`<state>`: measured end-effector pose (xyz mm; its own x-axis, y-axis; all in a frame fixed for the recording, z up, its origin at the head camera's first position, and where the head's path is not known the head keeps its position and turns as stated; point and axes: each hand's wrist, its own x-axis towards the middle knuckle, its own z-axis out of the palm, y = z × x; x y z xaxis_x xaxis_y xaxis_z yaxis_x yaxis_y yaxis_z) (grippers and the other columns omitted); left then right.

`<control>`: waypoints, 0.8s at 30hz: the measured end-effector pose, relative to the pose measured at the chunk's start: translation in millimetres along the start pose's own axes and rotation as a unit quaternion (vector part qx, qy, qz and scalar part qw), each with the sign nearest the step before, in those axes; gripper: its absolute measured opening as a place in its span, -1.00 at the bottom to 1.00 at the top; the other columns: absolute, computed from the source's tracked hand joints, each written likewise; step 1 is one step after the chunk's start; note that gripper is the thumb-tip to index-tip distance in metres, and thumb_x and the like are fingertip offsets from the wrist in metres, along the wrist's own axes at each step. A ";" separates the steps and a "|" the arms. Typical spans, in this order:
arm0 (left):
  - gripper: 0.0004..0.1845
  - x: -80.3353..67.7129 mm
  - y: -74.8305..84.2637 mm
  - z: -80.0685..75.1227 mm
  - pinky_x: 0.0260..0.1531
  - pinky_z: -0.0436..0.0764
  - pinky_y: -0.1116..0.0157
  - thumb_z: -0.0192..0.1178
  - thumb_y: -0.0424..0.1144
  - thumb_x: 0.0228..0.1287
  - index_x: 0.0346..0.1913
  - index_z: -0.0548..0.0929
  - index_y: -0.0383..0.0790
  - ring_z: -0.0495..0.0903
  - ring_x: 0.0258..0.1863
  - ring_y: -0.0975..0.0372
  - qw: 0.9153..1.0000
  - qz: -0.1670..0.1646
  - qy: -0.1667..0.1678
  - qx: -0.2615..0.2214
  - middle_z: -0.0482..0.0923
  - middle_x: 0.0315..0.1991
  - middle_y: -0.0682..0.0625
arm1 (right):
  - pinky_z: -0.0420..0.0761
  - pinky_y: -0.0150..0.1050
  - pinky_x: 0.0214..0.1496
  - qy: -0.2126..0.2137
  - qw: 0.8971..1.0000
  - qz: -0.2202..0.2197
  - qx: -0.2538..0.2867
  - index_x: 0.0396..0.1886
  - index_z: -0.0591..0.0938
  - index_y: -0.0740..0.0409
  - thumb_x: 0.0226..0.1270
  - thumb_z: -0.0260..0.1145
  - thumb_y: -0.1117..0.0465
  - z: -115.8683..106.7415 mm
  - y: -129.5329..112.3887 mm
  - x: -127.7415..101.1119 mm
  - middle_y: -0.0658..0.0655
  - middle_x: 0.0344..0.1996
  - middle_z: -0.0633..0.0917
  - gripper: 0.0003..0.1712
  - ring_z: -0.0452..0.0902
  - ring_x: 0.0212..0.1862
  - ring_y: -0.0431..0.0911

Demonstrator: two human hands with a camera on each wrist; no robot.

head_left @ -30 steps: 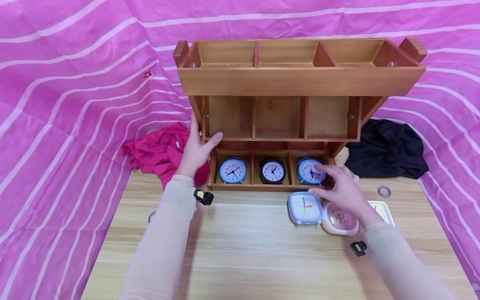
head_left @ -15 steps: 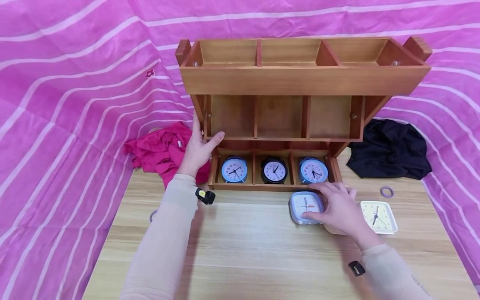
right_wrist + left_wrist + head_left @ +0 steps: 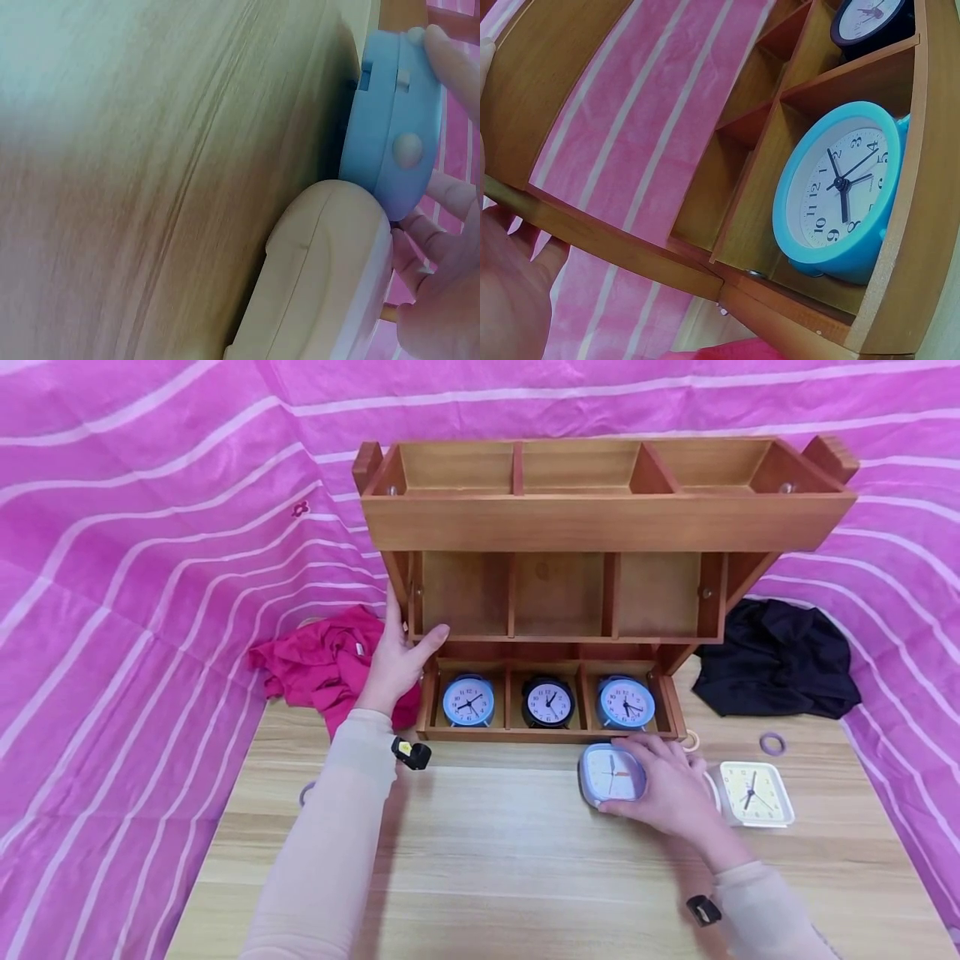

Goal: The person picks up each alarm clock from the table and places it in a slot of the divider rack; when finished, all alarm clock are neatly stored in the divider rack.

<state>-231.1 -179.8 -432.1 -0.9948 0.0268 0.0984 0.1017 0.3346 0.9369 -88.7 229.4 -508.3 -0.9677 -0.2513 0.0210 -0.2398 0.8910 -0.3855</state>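
A three-tier wooden box (image 3: 607,524) stands opened out, its compartments in rows. My left hand (image 3: 396,664) grips its left side, thumb on the front edge of the middle tier, fingers behind. In the bottom tier stand a blue round alarm clock (image 3: 468,702), a black one (image 3: 548,703) and another blue alarm clock (image 3: 626,703), one per compartment. On the table before the box, my right hand (image 3: 663,785) pinches a blue square alarm clock (image 3: 609,774) between thumb and fingers. A cream alarm clock (image 3: 315,277) lies against it, mostly hidden under that hand in the head view.
A white square clock (image 3: 757,795) with a pale yellow face lies at right, near a purple ring (image 3: 772,743). Crumpled pink cloth (image 3: 330,656) is left of the box, black cloth (image 3: 780,660) right. Pink striped fabric (image 3: 150,568) hangs around the table.
My right hand has moved from the right-hand blue clock in the bottom tier down to the blue square alarm clock and closed on it. The left hand stays at the box's side.
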 end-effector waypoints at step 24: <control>0.15 0.9 -1.4 -0.4 0.40 0.46 0.01 0.37 0.14 0.36 0.65 -0.35 0.52 0.04 0.65 0.11 1.000 0.008 0.004 -0.008 -0.14 0.70 0.20 | 0.24 0.25 0.02 0.004 1.000 0.008 -0.001 0.43 0.55 -0.06 -0.34 0.72 -0.45 7.1 -10.4 0.1 0.19 0.27 0.56 0.25 0.32 0.22 0.21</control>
<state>-232.2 -180.6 -433.2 -0.9929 0.0252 0.1162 0.1181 0.3194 0.9402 -85.8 217.4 -510.8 -0.9719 -0.2345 0.0222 -0.2249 0.8958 -0.3834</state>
